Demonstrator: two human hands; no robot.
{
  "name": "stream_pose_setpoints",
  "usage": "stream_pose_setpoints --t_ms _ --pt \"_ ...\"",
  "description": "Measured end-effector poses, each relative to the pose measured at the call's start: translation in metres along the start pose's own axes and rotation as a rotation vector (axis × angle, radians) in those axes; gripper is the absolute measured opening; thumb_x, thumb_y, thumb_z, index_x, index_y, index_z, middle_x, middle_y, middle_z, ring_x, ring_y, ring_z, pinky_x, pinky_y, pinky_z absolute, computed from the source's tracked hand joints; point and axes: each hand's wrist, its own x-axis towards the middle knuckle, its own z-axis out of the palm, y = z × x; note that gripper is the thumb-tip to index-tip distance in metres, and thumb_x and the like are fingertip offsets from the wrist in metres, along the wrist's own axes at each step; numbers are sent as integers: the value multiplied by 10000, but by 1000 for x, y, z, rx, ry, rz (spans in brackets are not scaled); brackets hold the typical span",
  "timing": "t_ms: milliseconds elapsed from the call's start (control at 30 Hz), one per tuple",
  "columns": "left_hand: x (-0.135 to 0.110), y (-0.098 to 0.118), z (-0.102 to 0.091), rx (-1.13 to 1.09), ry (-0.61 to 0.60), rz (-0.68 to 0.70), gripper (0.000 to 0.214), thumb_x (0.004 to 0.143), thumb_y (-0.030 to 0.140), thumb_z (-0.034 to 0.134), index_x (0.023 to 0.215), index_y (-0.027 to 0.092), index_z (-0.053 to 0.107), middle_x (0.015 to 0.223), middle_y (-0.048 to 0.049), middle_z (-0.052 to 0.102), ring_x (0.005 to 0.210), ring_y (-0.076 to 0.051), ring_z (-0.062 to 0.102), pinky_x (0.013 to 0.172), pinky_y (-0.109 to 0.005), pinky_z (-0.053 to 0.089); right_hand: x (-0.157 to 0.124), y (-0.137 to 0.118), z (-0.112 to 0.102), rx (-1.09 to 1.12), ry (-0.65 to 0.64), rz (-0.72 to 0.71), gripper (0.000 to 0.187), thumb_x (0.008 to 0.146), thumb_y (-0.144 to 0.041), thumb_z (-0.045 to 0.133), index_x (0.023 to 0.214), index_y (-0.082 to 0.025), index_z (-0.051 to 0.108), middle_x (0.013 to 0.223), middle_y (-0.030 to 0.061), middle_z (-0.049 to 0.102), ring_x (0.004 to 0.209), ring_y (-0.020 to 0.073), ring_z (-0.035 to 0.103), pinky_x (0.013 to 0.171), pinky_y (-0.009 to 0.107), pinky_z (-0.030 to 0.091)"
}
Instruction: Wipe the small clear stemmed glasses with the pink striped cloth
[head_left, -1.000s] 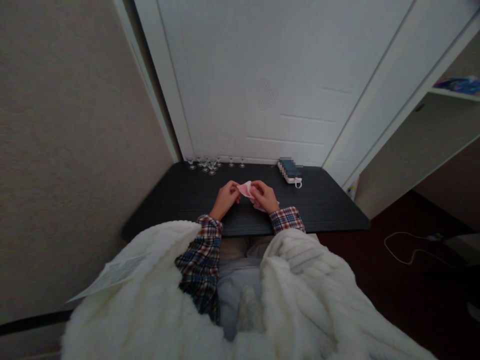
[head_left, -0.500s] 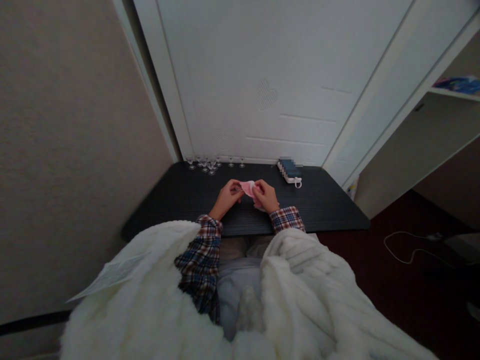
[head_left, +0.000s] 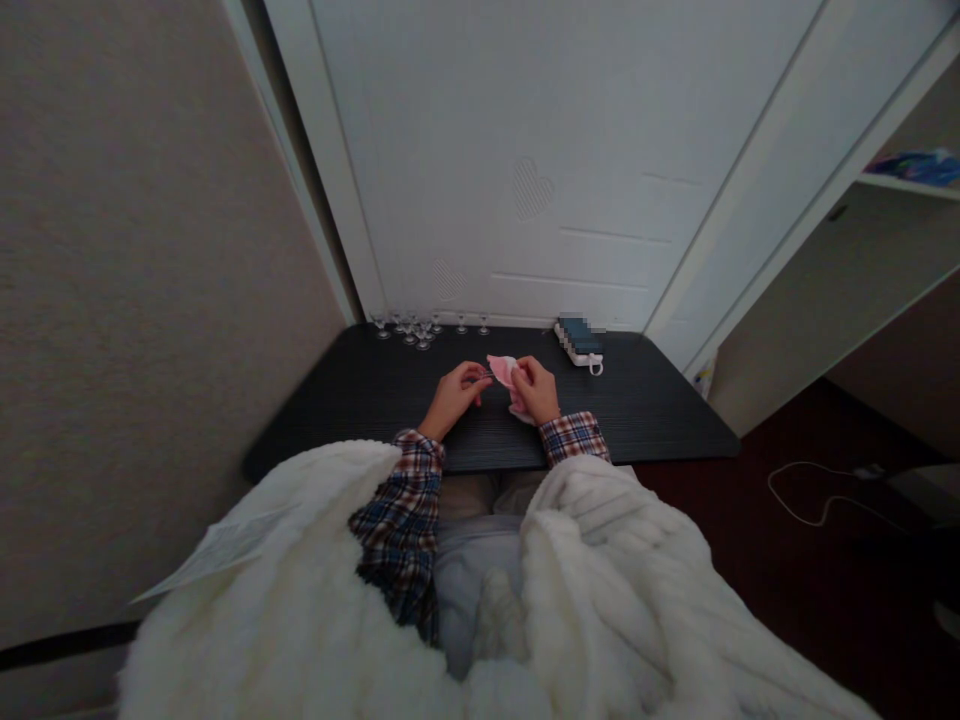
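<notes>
Over the black table [head_left: 330, 400], my left hand [head_left: 453, 395] is closed, its fingertips pinching what looks like a small stemmed glass [head_left: 487, 375], mostly hidden by the fingers. A pink and white cloth [head_left: 501, 370] is bunched in my right hand [head_left: 537, 388], which is closed around it. One corner of the cloth sticks up toward the left hand, beside the glass, and its lower end hangs below the right fingers.
Several small clear stemmed glasses [head_left: 424, 335] stand along the table's back left edge. A phone [head_left: 579, 333] lies on a white object with a loop [head_left: 595, 366] at the back right. A white panel [head_left: 480, 150] rises behind the table; a wall [head_left: 150, 250] borders the left.
The cloth and my right hand have shifted slightly right, away from my left fingertips, so a bit more of the glass shows between them. The glasses at the back have not moved.
</notes>
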Motion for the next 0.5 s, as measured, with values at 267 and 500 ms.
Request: stream_pose_setpoints --t_ms 267,500 --pt "-2 5 -2 45 -18 -34 372 813 532 533 791 164 581 602 -5 608 464 -102 529 420 -203 342 0 2 1 -7 -6 -40 235 841 -390 444 839 -192 570 703 -28 545 659 121 496 639 228 381" --pt "-2 3 -2 60 -10 -62 446 818 588 493 672 170 551 488 13 538 434 -110 512 424 -216 355 -1 1 1 -17 -8 -57 214 839 -370 457 844 -193 577 716 -24 557 669 124 516 651 234 382"
